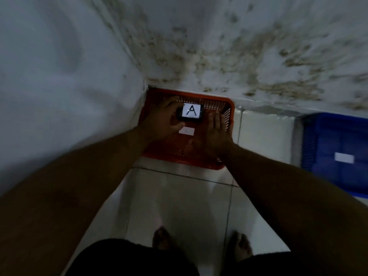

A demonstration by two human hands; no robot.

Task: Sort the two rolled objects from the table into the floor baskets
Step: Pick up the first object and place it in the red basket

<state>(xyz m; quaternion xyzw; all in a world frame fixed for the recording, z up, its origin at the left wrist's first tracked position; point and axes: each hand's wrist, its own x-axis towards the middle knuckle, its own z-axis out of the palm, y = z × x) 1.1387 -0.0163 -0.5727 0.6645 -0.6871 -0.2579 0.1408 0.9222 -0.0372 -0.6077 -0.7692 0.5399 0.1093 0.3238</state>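
A dark rolled object [190, 113] with a white label marked "A" is gripped in my left hand [162, 121]. It hangs over the inside of the orange floor basket [207, 164], which stands in the wall corner. A small white tag [186, 131] lies inside the basket. My right hand [216, 134] is flat, fingers together and extended, over the basket's right side, holding nothing. A blue basket [336, 154] with a white tag [344, 157] stands on the floor at the right.
White floor tiles [179, 206] stretch from the baskets to my bare feet [162, 239] at the bottom. A pale wall [59, 76] rises on the left and a stained wall [258, 46] behind the baskets.
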